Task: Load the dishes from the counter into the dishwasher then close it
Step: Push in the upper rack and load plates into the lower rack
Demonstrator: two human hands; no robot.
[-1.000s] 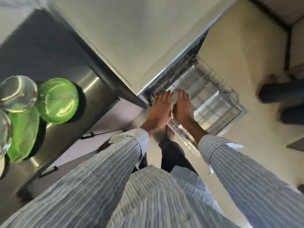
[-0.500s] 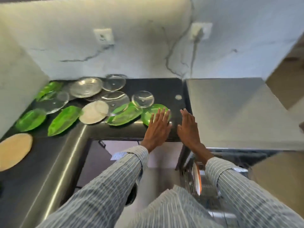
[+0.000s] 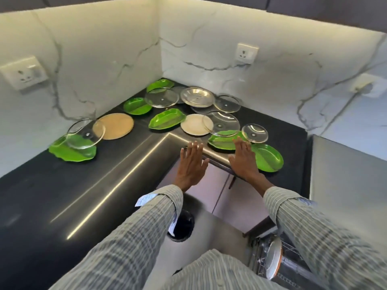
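Both hands are flat-fingered and empty, the left hand [image 3: 191, 164] over the black stone counter's [image 3: 62, 185] inner corner; the right hand [image 3: 244, 160] reaches the green leaf-shaped plastic plate [image 3: 224, 141] at the front edge; fetching step, likely gripping its rim next.

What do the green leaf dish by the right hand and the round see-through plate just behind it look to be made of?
Green leaf dish: likely glossy moulded plastic, from its uniform bright colour and soft sheen. See-through plate: clear glass or acrylic; the dark counter shows through and its rim glints. Which one, I cannot tell.
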